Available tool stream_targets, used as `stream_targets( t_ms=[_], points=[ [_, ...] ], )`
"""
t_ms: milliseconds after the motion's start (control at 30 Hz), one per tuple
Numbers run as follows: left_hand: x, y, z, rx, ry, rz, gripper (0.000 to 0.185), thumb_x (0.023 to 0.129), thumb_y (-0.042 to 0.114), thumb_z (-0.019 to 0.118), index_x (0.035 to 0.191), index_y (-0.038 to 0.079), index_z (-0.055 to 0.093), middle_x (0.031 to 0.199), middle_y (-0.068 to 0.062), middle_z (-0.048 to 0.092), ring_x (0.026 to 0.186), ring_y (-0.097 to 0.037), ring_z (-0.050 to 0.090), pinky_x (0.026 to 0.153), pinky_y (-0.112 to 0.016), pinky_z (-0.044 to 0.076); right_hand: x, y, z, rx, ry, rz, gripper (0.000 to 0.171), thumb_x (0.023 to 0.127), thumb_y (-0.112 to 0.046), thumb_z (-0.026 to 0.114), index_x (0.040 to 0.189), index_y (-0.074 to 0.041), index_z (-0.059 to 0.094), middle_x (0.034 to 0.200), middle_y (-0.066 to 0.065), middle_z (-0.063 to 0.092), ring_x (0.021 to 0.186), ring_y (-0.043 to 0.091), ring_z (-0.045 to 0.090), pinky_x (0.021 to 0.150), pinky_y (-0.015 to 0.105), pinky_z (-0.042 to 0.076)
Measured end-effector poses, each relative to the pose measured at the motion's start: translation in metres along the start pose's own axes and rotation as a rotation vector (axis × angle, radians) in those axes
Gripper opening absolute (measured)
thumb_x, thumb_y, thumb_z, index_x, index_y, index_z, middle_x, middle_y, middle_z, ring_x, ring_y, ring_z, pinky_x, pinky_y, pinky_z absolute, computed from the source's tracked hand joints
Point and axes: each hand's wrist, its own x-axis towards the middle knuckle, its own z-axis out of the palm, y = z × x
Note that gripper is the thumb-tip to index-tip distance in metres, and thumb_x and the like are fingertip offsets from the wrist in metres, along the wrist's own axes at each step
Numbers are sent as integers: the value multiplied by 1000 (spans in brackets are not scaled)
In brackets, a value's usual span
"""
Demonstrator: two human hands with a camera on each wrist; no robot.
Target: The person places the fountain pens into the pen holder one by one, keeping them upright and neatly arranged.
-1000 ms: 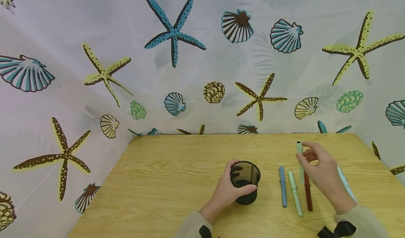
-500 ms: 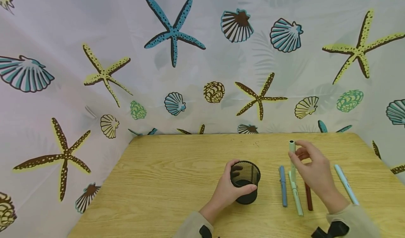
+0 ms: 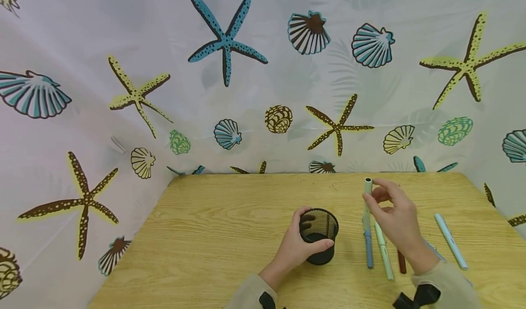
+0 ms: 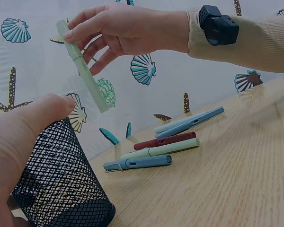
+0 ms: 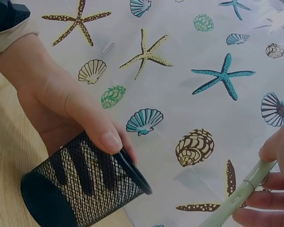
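Behind right hand point(image 3: 396, 224), dark red pen point(image 3: 401, 262) half hidden.

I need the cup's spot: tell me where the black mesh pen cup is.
Head view: black mesh pen cup stands centre-table, gripped by the left hand, left of the pens.

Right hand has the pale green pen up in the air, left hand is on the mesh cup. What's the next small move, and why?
Probably carry the pale green pen further toward the left, over the mouth of the mesh cup, then lower it tip first. The right hand pinches it nearly upright, clear of the table but beside the cup, which the left hand grips upright and open.
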Motion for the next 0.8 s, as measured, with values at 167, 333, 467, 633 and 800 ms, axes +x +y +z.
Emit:
stream_targets(
  t_ms=[167, 333, 467, 633, 800],
  points=[
    [0, -1, 0, 4, 2, 0, 81, 75, 37, 78, 138, 35, 28, 132, -6, 43, 121, -31, 42, 93, -49, 40, 3, -3, 6, 51, 13, -15, 40, 78, 6, 70, 116, -2, 60, 83, 5, 60, 73, 4, 55, 57, 11, 47],
    [0, -1, 1, 15, 9, -3, 80, 76, 36, 77, 138, 36, 28, 128, 1, 44, 121, -30, 43, 93, -47, 40, 3, -6, 10, 91, 33, -2, 41, 78, 7, 70, 117, -2, 59, 83, 6, 60, 74, 4, 56, 56, 11, 47],
    [1, -2, 0, 7, 13, 1, 79, 76, 35, 77, 138, 35, 29, 129, -1, 44, 120, -30, 43, 94, -49, 40, 3, -11, 14, 129, 37, 5, 40, 80, 7, 68, 117, -1, 58, 83, 6, 59, 74, 3, 57, 57, 13, 48],
    [0, -1, 1, 13, 14, 9, 80, 75, 36, 78, 138, 36, 29, 129, -2, 45, 120, -30, 43, 94, -48, 39, 4, -18, 17, 144, 46, 10, 40, 81, 5, 68, 119, -3, 57, 85, 5, 59, 75, 4, 57, 57, 13, 48],
    [2, -1, 1, 12, 14, 13, 80, 75, 33, 78, 138, 35, 29, 128, 1, 44, 121, -29, 43, 95, -48, 39, 6, -21, 21, 171, 45, 8, 40, 80, 7, 68, 118, -1, 57, 84, 7, 58, 75, 5, 58, 57, 14, 49]
  ],
)
